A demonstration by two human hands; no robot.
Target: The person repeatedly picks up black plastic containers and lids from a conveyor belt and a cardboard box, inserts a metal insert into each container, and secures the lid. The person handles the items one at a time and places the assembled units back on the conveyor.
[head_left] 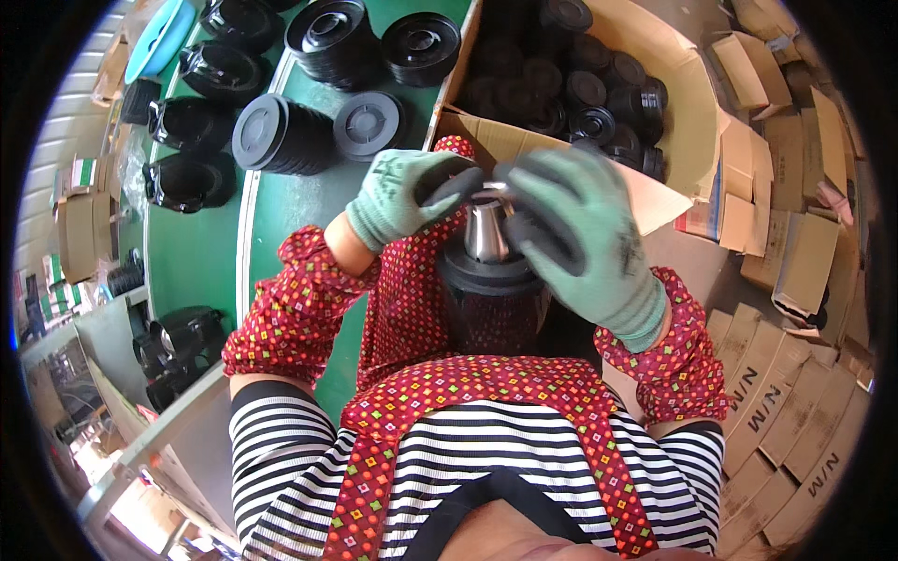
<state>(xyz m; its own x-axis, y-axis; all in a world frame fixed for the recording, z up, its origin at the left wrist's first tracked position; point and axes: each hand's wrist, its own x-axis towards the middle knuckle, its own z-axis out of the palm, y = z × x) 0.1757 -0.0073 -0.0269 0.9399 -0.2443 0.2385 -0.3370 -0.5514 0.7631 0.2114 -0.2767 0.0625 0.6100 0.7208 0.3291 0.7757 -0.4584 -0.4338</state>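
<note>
In front of my body stands a dark, glossy cylindrical vessel [496, 323] with a thick black round cover [486, 273] on it. From the cover's middle rises a silver metal cone-shaped piece [486, 232], narrower toward its top. My left hand [407, 192], in a green glove with dark fingertips, is closed, thumb and fingers pinched beside the cone's top. What they pinch is hidden. Gloved alike, my right hand [585, 234] curls round the cone's right side, its fingers smeared by motion. A small shiny bit [494, 187] shows between the hands; its kind cannot be made out.
On the green worktable [290, 220] lie stacked black discs [285, 136], black ring-shaped parts [327, 42] and several glossy black housings [192, 122]. A blue basin [159, 39] stands far left. At the right, an open carton [687, 93] holds black round parts; flattened cardboard [776, 402] lies beyond.
</note>
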